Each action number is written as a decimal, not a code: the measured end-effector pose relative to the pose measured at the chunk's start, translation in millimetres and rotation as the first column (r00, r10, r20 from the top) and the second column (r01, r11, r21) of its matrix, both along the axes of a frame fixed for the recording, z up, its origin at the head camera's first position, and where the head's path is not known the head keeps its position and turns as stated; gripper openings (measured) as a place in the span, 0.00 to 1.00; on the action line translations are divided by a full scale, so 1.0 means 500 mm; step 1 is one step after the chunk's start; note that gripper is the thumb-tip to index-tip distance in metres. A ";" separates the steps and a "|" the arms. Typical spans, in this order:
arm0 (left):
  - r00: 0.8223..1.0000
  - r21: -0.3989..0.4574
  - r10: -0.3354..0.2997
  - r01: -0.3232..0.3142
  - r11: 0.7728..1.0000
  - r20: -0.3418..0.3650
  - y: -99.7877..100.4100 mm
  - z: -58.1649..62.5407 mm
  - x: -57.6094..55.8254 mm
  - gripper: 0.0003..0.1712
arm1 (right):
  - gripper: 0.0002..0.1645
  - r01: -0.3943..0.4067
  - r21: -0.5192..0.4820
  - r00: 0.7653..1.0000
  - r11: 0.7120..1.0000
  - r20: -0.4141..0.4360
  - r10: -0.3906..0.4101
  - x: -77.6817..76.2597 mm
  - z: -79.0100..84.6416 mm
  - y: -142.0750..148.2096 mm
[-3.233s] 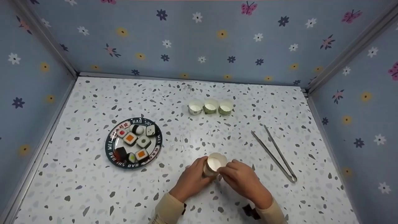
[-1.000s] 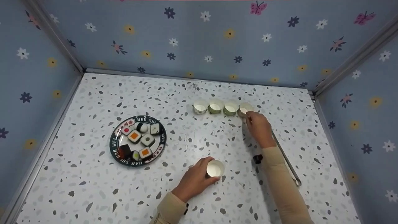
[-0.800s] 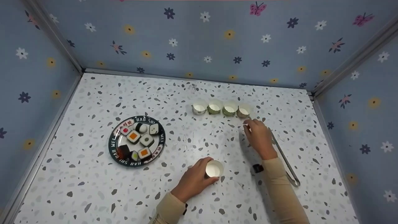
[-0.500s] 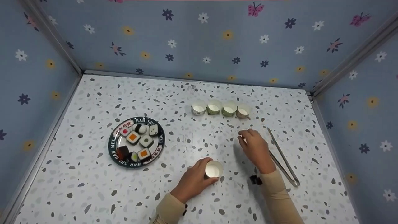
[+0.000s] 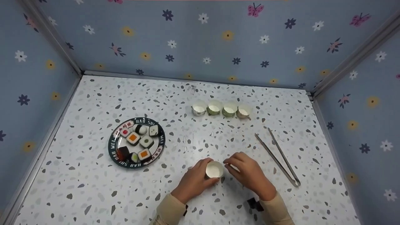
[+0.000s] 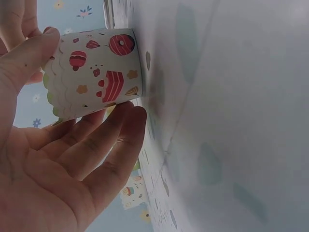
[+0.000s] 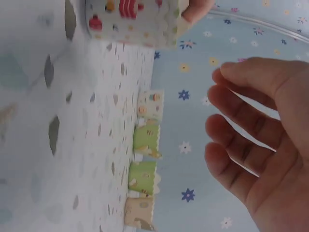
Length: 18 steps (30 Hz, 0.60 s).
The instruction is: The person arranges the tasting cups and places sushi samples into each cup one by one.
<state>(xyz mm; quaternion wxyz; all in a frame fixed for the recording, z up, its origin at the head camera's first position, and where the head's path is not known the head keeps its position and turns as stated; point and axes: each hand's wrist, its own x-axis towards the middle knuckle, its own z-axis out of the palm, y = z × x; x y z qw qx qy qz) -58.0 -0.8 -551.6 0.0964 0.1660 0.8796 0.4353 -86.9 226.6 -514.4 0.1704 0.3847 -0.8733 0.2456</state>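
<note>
Tabletop [image 5: 78,187]: white, speckled.
Cup stack [image 5: 214,169]: upright, near edge, scalloped rims layered.
Left hand [image 5: 194,182]: thumb and fingers gripping the stack's sides.
Right hand [image 5: 247,173]: fingers loosely bent, just beside the stack.
Tongs [image 5: 275,158]: spread, rightward.
Paper cups [image 5: 214,108]: four, rowed behind.
Plate [image 5: 112,147]: sushi pieces [image 5: 146,142], leftward.

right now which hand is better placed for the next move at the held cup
Probably the right hand: it holds nothing and is close beside the paper cup, while the left hand grips that cup.
</note>
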 end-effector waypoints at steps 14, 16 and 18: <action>0.999 -0.012 0.012 -0.012 1.000 -0.033 0.002 0.003 0.004 0.39 | 0.10 -0.072 0.149 0.985 0.986 0.166 0.046 0.044 -0.032 -0.028; 0.999 -0.010 0.010 -0.011 1.000 -0.037 0.002 0.003 0.004 0.39 | 0.09 -0.067 0.159 0.987 0.985 0.158 0.041 0.045 -0.034 -0.030; 0.999 -0.005 0.010 -0.010 1.000 -0.042 0.002 0.002 0.005 0.39 | 0.09 -0.065 0.162 0.989 0.985 0.144 0.042 0.045 -0.035 -0.031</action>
